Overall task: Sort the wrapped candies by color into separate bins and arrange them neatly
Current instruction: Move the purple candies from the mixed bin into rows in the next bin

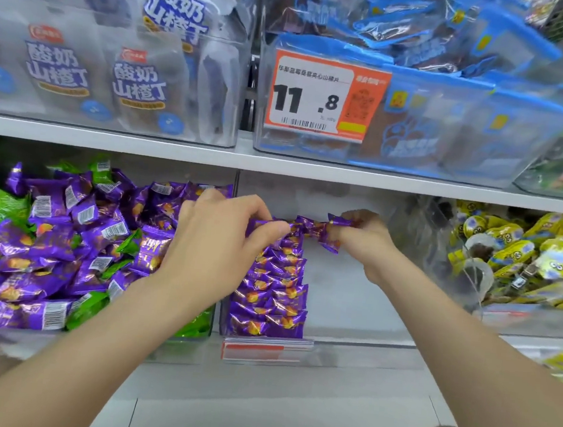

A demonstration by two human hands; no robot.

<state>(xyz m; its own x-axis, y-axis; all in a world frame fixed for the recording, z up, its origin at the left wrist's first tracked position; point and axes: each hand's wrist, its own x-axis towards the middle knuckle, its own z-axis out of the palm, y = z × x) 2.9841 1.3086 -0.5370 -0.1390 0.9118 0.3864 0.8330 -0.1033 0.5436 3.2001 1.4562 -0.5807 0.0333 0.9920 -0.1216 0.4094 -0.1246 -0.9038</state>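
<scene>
One candy (331, 233), pinched in the right hand (365, 243), lies 3 o'clock from the row (273, 281) the left hand (222, 238) pinches.

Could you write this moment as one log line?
left hand: pinching far end of candy row | right hand: pinching purple candy | place: middle bin
</scene>
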